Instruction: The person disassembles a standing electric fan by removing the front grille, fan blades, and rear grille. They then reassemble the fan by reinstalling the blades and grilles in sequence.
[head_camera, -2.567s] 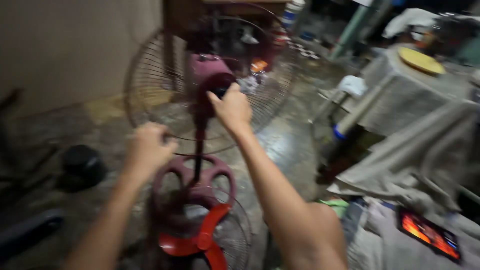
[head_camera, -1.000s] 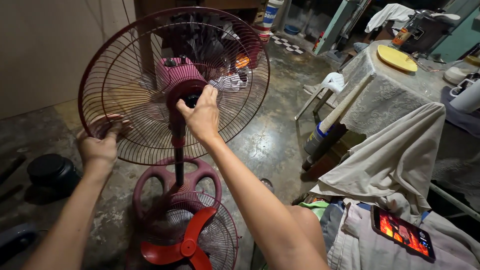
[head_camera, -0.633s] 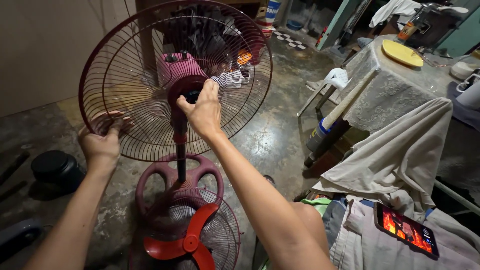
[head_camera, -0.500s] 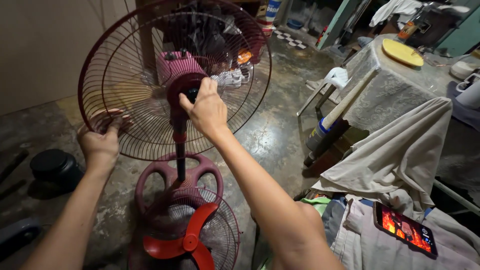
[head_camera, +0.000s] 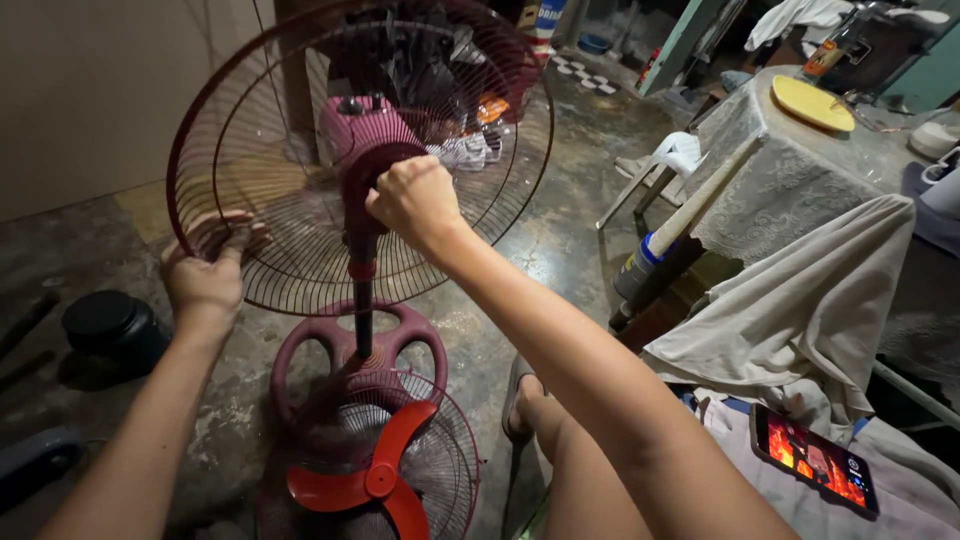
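Judging from the floor, the fan is well into being stripped: the red three-blade propeller (head_camera: 365, 482) is already off and lies on the detached front grille (head_camera: 400, 470) beside the maroon ring-shaped base (head_camera: 358, 345). Only the rear guard (head_camera: 300, 150) is left on the motor housing (head_camera: 362, 130), a dome of thin dark-red wire ribs.

My left hand (head_camera: 205, 275) curls around the guard's lower left rim, fingers hooked through the wires. My right hand (head_camera: 415, 200) is closed in a fist at the motor hub, in front of the round plastic housing atop the slim upright pole (head_camera: 362, 300); it seems to be pinching some small fitting, though I cannot tell which.

A black pot (head_camera: 110, 325) sits on the rough, wet-looking concrete floor (head_camera: 560, 230). A lit phone (head_camera: 815, 460) rests on pale cloth.
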